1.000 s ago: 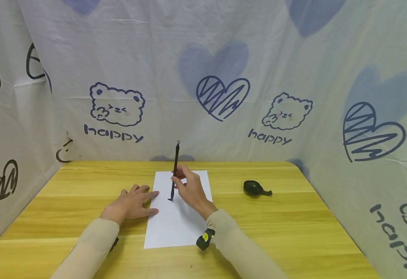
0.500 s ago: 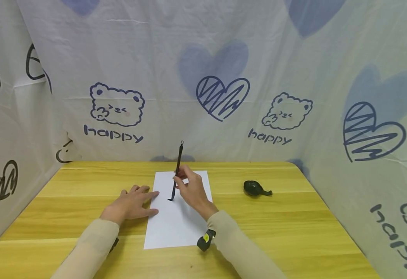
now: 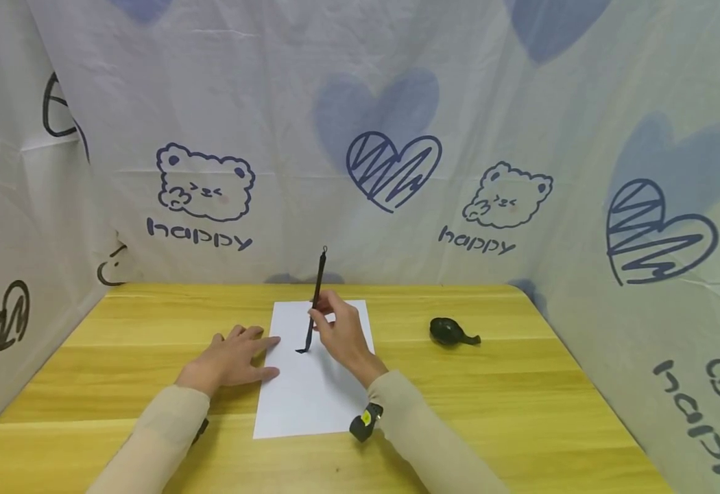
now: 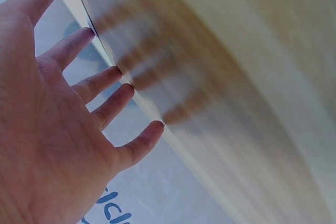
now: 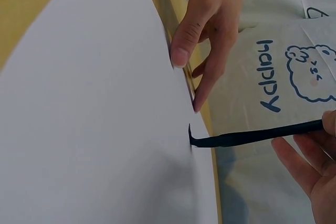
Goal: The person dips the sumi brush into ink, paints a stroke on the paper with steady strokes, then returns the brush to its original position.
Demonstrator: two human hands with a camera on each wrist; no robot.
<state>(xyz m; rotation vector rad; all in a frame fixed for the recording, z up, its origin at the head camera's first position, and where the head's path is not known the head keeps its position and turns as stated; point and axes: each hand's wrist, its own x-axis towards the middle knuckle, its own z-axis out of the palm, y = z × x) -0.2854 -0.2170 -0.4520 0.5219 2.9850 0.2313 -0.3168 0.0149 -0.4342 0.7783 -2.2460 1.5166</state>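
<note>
My right hand (image 3: 343, 335) pinches a black writing brush (image 3: 318, 288) by its handle, with the shaft tilted slightly to the right. The brush's tip touches a white sheet of paper (image 3: 310, 408), where a short black mark (image 3: 301, 351) shows. In the right wrist view the brush (image 5: 236, 138) meets the paper (image 5: 105, 103) with its bristles bent. My left hand (image 3: 230, 360) rests at the sheet's left edge, fingers spread, thumb and index finger on the paper. The left wrist view shows the palm of that hand (image 4: 68, 119) with its fingertips on the surface.
A dark, rounded object with a narrow neck (image 3: 449, 332) lies right of the paper on the yellow wood-grain table (image 3: 489, 425). Patterned white cloth (image 3: 298, 137) hangs behind the table and along both sides.
The brush's upper end has swung to the right while its tip stays on the paper, and the black mark looks slightly thicker. The left hand holds its place.
</note>
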